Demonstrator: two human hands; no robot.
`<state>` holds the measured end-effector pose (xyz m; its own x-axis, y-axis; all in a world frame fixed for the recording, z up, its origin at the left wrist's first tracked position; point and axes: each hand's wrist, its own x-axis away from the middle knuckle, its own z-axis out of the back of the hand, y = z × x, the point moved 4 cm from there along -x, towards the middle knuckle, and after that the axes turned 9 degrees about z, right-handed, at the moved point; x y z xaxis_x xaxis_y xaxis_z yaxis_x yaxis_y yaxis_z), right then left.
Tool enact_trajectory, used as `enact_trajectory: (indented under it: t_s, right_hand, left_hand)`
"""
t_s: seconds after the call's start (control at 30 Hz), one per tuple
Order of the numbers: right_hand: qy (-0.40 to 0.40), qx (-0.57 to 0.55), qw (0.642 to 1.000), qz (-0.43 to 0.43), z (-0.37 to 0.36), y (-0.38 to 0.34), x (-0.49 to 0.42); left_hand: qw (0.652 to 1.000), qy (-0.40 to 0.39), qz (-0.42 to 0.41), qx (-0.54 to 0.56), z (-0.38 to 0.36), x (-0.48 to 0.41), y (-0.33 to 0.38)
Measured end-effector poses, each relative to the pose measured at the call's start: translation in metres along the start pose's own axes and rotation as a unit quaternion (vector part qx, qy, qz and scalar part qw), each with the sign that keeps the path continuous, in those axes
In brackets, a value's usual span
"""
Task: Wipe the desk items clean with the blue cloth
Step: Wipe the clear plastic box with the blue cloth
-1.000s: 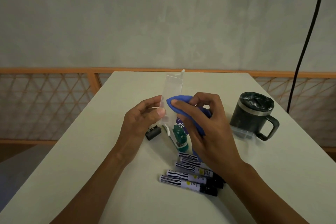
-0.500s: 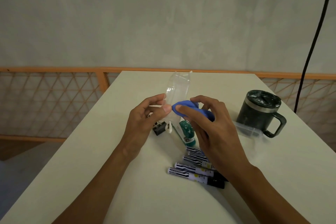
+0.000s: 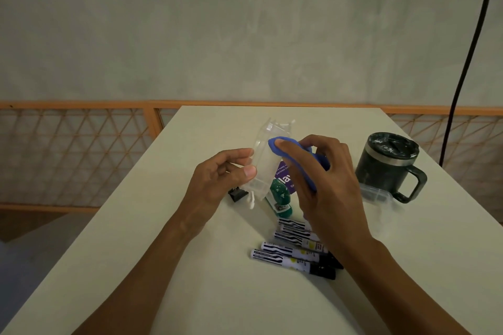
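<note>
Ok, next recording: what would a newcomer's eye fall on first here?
First the action at mid-table: the left hand pinches a clear plastic case held above the surface, and the right hand presses the blue cloth against the case's upper part. After that, the dark lidded mug standing at the right, and the markers lying side by side nearer the person, partly under the right wrist.

Purple card (image 3: 282, 172) print (mostly illegible)
</note>
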<state>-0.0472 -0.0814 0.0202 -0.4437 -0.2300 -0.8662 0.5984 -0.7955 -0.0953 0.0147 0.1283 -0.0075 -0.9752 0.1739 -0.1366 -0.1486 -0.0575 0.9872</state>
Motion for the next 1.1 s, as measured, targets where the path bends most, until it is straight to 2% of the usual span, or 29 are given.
enact_trajectory:
  t_s: [0.4, 0.53, 0.7, 1.1]
  right_hand:
    - [-0.059, -0.069, 0.994, 0.06, -0.012, -0.016, 0.009]
    - [-0.068, -0.049, 0.994, 0.071, -0.009, -0.01, 0.012]
    - [-0.045, -0.012, 0.997, 0.063, -0.004, -0.01, 0.012]
    - [0.003, -0.014, 1.0, 0.015, 0.003, 0.004, 0.011]
  left_hand:
    - [0.999, 0.039, -0.025, 0.005, 0.016, -0.001, 0.009]
    - [0.999, 0.034, -0.022, -0.012, 0.015, -0.002, 0.007]
    - [1.0, 0.009, -0.01, -0.008, 0.008, -0.001, 0.003]
    - [0.998, -0.02, -0.016, -0.066, 0.003, -0.001, 0.003]
